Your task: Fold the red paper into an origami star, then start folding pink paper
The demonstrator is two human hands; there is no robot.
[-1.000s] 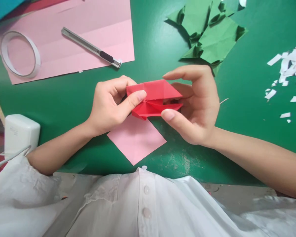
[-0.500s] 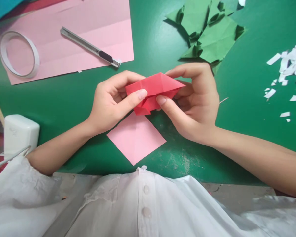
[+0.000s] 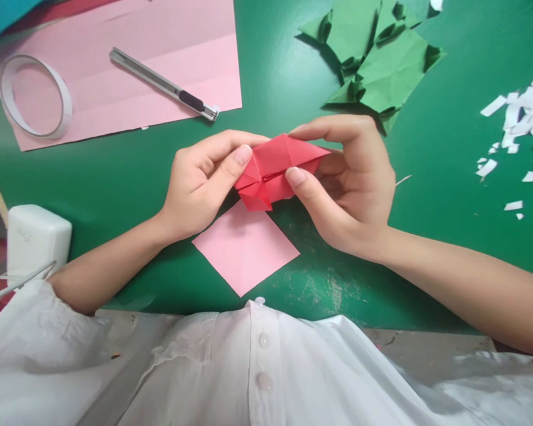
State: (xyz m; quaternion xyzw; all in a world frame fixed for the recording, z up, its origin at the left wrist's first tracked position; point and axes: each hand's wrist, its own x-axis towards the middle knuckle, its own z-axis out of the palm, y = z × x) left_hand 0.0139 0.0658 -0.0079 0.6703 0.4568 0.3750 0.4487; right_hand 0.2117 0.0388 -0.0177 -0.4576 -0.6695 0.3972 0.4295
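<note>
Between my two hands is a folded red paper [image 3: 278, 160], raised over the green table, with creased flaps and a point to the right. My left hand [image 3: 208, 180] pinches its left end, the thumb on top near the upper left edge. My right hand [image 3: 353, 183] grips the right part, thumb on the front flap and index finger along the top edge; its other fingers are partly hidden behind. Beneath the red paper lies a pink paper square [image 3: 246, 251], turned like a diamond, its top corner covered.
A large pink sheet [image 3: 182, 35] at upper left bears a utility knife [image 3: 164, 83] and a white tape roll [image 3: 64, 106]. Folded green paper pieces [image 3: 391, 71] lie beyond my right hand. White paper scraps [image 3: 530, 112] are scattered right. A white device [image 3: 38, 239] with a cable stands left.
My left thumb has shifted up and left on the red paper, exposing the crease and flaps at its lower left. The right hand has barely moved.
</note>
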